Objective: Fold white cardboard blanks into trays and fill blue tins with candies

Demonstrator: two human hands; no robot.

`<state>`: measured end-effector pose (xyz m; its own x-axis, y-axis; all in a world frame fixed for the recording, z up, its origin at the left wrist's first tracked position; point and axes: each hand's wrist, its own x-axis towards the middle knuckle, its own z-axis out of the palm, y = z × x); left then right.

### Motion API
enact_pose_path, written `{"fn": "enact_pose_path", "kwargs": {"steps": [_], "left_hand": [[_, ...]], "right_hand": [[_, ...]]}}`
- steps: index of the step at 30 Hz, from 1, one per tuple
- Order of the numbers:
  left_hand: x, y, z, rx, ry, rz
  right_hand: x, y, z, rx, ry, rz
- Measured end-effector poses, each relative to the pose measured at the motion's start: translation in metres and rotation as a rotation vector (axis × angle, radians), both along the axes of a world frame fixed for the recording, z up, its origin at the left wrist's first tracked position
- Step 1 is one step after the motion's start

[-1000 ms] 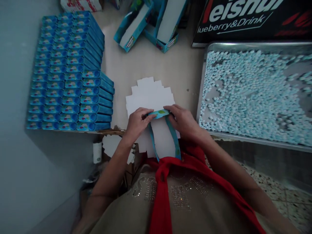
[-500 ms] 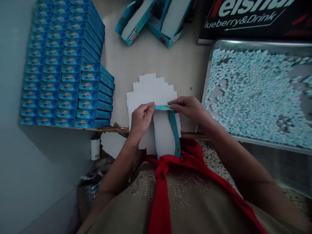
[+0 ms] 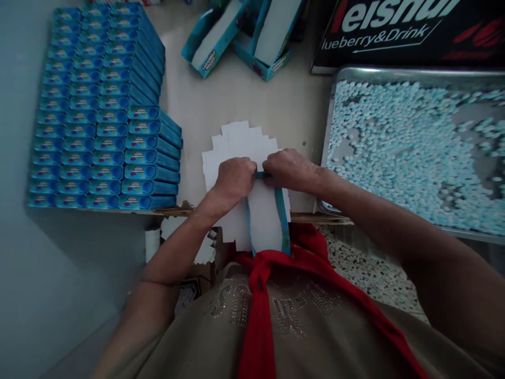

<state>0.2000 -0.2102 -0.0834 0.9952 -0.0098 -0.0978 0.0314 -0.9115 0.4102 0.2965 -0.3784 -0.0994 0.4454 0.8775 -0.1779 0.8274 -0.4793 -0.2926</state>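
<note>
A blue cardboard box [image 3: 265,221] with a white inside lies at the table edge, its near end against the red apron cloth. My left hand [image 3: 235,176] is closed at the far left corner of the box, fingers curled over its end panel. At the far right corner my right hand [image 3: 290,169] grips the same panel, knuckles up. Between the hands a short strip of the blue end shows; the fingertips are hidden. Flat white cardboard pieces [image 3: 232,139] lie stacked beneath the box.
Blue packs [image 3: 106,131] stand in tall stacks on the left. Two open blue boxes [image 3: 215,47] lie at the back. A metal tray [image 3: 329,137] of small pale blue and white candies [image 3: 398,142] is on the right, before a black printed carton [image 3: 379,37].
Both hands have turned over the far end panel, from fingertip holds to curled grips with knuckles up. The end panel is now mostly covered. The view has shifted slightly.
</note>
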Motion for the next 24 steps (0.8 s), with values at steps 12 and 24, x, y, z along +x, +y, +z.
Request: {"fn": "enact_pose_path", "kwargs": {"steps": [12, 24], "left_hand": [[-0.001, -0.003, 0.013, 0.121, 0.108, 0.079], [-0.011, 0.003, 0.039, 0.344, 0.23, 0.018]], "right_hand": [[-0.008, 0.006, 0.026, -0.092, 0.018, -0.173], [-0.088, -0.009, 0.065, -0.214, 0.076, -0.484]]}}
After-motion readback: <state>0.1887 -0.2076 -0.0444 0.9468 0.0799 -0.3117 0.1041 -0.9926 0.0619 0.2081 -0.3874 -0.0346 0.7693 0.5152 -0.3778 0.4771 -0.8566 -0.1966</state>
